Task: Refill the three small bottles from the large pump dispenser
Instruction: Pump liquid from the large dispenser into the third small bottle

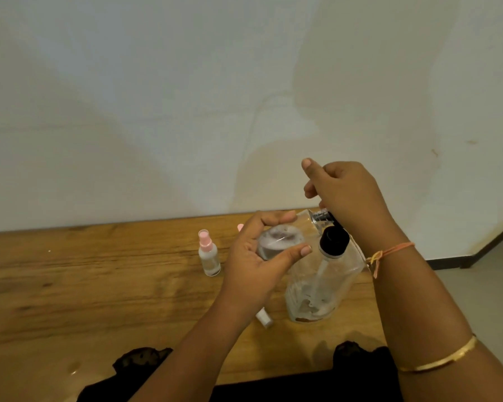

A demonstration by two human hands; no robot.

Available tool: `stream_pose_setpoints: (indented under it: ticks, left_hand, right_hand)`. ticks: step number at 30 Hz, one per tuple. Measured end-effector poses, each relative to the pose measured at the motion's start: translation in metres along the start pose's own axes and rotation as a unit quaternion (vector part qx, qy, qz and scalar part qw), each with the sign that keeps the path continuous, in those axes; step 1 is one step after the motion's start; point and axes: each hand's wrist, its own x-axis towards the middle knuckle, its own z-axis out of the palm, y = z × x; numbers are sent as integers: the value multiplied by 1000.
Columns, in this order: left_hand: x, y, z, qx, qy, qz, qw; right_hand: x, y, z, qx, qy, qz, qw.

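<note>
Left hand [254,258] curled round small clear bottle [275,242], right hand [349,192] round clear pump dispenser [321,282].

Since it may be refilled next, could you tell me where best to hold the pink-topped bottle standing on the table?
Probably round the clear body of the pink-topped bottle, below its spray top, coming from the picture's left: it stands upright with bare table there, while the left hand, holding another bottle, crowds its right side.
</note>
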Motion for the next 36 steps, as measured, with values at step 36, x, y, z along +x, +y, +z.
stream_pose_setpoints:
  ticks: [36]
  left_hand:
    - [0,0,-2,13,2,-3,1000]
  right_hand:
    - [2,3,0,-8,-66,27,997]
